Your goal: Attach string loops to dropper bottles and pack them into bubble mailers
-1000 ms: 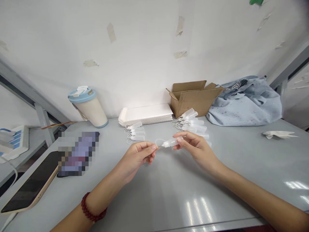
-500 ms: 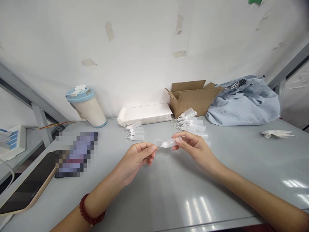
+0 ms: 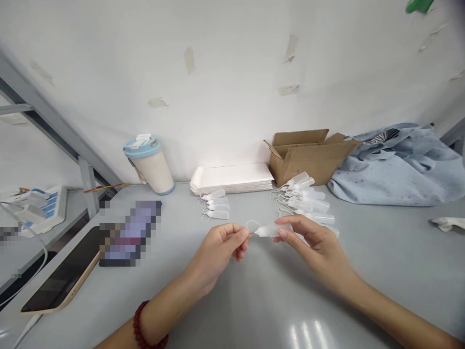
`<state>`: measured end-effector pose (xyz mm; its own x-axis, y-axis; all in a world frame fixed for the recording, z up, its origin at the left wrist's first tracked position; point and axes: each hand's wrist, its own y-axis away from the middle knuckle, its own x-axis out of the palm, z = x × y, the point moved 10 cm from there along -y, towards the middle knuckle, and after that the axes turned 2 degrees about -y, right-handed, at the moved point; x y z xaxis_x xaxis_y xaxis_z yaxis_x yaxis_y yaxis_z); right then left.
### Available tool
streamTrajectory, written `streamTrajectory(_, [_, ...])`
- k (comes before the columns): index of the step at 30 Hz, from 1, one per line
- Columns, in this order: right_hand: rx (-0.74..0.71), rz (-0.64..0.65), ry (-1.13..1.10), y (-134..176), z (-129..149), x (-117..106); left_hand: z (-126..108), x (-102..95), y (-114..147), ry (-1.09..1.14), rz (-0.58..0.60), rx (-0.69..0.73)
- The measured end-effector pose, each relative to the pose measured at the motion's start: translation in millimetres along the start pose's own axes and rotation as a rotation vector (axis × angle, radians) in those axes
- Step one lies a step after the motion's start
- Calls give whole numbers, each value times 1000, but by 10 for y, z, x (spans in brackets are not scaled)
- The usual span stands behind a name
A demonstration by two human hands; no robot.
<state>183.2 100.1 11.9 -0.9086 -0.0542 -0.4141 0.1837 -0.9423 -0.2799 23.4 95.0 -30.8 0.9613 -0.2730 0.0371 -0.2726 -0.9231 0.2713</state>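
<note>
The right hand (image 3: 319, 247) holds the bottle (image 3: 268, 230), nozzle (image 3: 258, 232) left, over the table (image 3: 232, 310); the left hand (image 3: 222, 246) pinches a thin pin (image 3: 252, 234) there. Sideways force could bend the pin.

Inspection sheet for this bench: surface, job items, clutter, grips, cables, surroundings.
Surface: glossy grey tabletop reflecting lights.
Job items: translucent white plastic bottle with pointed tip, held; similar bottles behind it in smaller left group and larger right group.
Clutter: beige-cased phone with black screen, pixelated flat object, cream cup with blue lid, stacked white packets, open brown cardboard box, bluish-grey fabric bundle.
Grips: left grip pinches a thin piece at the bottle's tip, too small to identify; right grip holds the bottle's body.
Cables: white cable at phone's near end; red/yellow wires by left grey metal post.
Surroundings: white wall with tape remnants.
</note>
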Motion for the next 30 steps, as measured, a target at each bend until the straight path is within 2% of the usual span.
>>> streamTrajectory(7, [-40, 22, 21, 50, 35, 64, 7, -36, -10, -67, -16, 18])
streamTrajectory(11, [-48, 76, 10, 70, 49, 127, -21, -64, -1, -115, -44, 43])
streamTrajectory(18, [-46, 118, -92, 123, 89, 183, -114, -48, 43, -195, -53, 107])
streamTrajectory(30, [109, 104, -188, 227, -50, 297, -42, 21, 24, -180, -50, 118])
